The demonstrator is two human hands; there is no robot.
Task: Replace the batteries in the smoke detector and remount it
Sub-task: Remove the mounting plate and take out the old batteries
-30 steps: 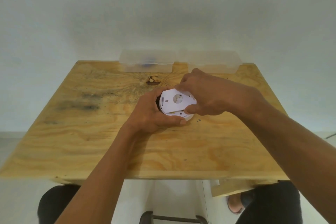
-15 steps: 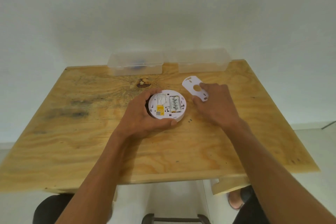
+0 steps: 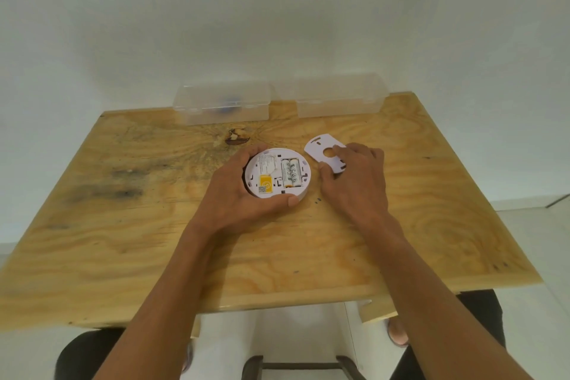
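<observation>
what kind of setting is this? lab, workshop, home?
Probably a plain indoor room, home or simple recording setup; it can't be told further. Cues: a bare plywood table pushed against a blank white wall, two clear plastic boxes at its back edge, and a pale tiled floor.

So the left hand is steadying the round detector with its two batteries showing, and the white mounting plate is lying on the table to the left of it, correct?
Not quite. The head view shows the mounting plate on the table to the right of the detector, under the right hand's fingertips. The rest holds: the left hand steadies the round detector, and its two batteries are showing.
</observation>
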